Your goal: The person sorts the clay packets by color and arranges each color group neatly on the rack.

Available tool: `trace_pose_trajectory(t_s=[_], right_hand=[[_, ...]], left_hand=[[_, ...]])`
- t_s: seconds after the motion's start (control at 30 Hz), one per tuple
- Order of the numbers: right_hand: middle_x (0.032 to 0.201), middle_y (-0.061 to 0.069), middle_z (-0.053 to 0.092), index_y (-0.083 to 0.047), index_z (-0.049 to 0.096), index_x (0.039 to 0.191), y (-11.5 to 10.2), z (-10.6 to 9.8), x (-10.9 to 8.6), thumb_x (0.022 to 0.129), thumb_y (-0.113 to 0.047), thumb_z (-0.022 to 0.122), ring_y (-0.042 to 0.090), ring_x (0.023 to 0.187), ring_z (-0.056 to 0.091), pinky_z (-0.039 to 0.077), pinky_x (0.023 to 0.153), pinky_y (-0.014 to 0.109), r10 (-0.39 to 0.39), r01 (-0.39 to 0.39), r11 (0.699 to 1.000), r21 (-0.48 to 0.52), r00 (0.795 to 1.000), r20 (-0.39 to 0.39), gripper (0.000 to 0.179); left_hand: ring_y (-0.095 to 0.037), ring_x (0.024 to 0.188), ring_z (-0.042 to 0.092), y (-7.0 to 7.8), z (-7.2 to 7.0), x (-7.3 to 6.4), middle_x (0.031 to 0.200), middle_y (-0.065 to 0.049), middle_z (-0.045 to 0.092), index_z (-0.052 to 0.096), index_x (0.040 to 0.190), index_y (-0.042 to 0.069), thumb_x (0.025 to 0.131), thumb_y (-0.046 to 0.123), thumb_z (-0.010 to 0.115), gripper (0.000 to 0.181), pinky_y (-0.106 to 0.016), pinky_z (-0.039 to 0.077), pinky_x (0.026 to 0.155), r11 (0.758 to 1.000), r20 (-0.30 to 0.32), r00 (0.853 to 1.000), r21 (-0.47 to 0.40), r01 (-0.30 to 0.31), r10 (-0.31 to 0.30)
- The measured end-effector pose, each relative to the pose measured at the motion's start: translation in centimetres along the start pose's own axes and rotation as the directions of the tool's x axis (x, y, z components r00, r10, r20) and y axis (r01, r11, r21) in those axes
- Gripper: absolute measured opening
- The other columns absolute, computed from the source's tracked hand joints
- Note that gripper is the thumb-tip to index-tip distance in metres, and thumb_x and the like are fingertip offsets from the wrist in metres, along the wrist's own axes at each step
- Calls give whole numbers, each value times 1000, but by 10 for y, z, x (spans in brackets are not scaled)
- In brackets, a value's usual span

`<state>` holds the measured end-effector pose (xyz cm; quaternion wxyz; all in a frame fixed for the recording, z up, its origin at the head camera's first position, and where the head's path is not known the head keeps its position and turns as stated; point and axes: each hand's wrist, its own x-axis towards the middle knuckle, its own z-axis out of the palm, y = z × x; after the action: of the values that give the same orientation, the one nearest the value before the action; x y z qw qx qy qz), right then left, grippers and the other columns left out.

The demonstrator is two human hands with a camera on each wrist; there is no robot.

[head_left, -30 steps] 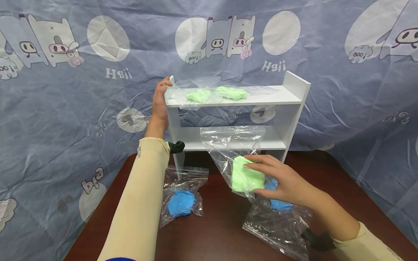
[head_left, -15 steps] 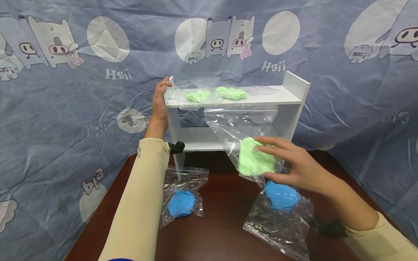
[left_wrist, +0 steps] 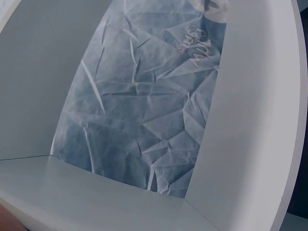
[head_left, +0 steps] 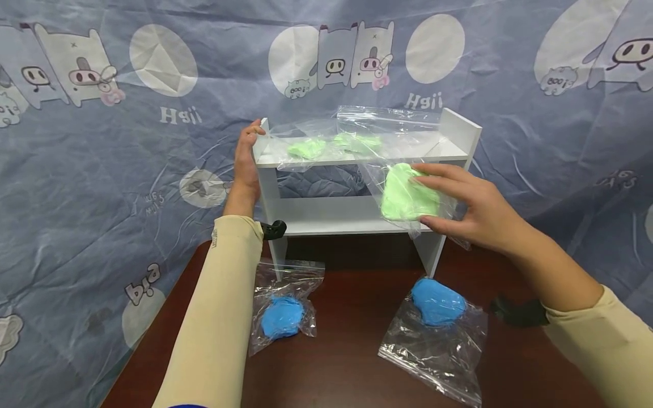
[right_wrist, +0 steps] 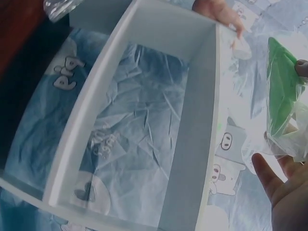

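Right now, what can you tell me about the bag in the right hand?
The bag is clear, wrinkled plastic, its zip edge uppermost; sealed or not, I can't tell. A flattened light green slab sits low inside. The right hand grips it from the right, before the white shelf; contact with the shelf is unclear.

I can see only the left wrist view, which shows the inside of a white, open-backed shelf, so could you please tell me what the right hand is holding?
Observer: The right hand holds a clear plastic zip bag with a flat, light green lump inside.
Operator: Thank you; and where is the left hand, please?
Observer: It grips the left side panel of the white shelf, near the top.
Operator: Could you also say what lies in front of the shelf?
Observer: On the reddish-brown table, one blue lump in clear plastic lies at the left and a second blue lump, likewise bagged, at the right.
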<state>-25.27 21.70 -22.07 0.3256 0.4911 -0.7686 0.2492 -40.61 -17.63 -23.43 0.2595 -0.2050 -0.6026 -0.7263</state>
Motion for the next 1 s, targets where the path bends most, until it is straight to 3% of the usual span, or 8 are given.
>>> trace_pose_trajectory(t_s=[0.1, 0.23, 0.37, 0.5, 0.6, 0.7, 1.0], right_hand=[[139, 17, 60, -3, 65, 129, 6, -6, 8, 71, -8, 85, 4, 134, 50, 36, 103, 8, 5, -6, 999, -45, 1000, -8, 61], [141, 12, 60, -7, 65, 131, 14, -14, 20, 69, -4, 84, 3, 132, 51, 34, 101, 7, 69, -71, 992, -102, 997, -27, 65], [143, 9, 59, -9, 63, 133, 24, -17, 33, 74, -7, 82, 20, 133, 55, 34, 102, 9, 152, -157, 976, -149, 987, -44, 62], [143, 11, 59, -7, 63, 133, 36, -16, 44, 78, -10, 81, 34, 133, 53, 39, 110, 25, 215, -223, 961, -161, 974, -67, 58], [144, 11, 58, -6, 63, 133, 46, -13, 53, 81, -13, 79, 34, 135, 52, 39, 113, 42, 268, -277, 949, -148, 960, -80, 55], [146, 12, 56, -5, 62, 133, 56, -11, 61, 84, -17, 77, 34, 138, 49, 36, 115, 51, 334, -342, 932, -120, 939, -86, 52], [149, 15, 53, 0, 57, 138, 89, -4, 78, 90, -29, 68, 35, 142, 43, 31, 118, 51, 481, -486, 864, -133, 874, -72, 57]], left_hand=[[-22, 147, 30, 2, 2, 1, 163, -6, 32, 54, 99, 20, 94, 28, 37, 20, -36, 30, 112, 1000, -12, 1000, -10, 3, -3], [-21, 147, 30, 4, 4, 1, 163, -6, 32, 54, 98, 21, 95, 28, 38, 18, -36, 31, 113, 1000, -6, 1000, -24, 5, -6], [-19, 147, 30, 4, 4, 1, 163, -4, 32, 55, 97, 23, 95, 29, 39, 17, -37, 31, 112, 999, -11, 1000, -29, 23, -23], [-17, 146, 30, 3, 2, -1, 162, 0, 34, 55, 98, 22, 95, 29, 39, 18, -37, 31, 112, 999, -23, 999, -9, 43, -43], [-16, 146, 30, 3, 0, -2, 161, 2, 36, 55, 100, 21, 95, 30, 39, 19, -38, 31, 111, 999, -23, 999, -2, 47, -47], [-16, 146, 31, 3, -1, -1, 161, 2, 36, 55, 100, 20, 95, 30, 39, 20, -37, 31, 112, 999, -20, 999, -8, 40, -40], [-19, 147, 30, 4, 1, 0, 162, -6, 33, 54, 97, 23, 95, 29, 37, 18, -35, 29, 113, 999, -17, 1000, 25, 20, -19]])
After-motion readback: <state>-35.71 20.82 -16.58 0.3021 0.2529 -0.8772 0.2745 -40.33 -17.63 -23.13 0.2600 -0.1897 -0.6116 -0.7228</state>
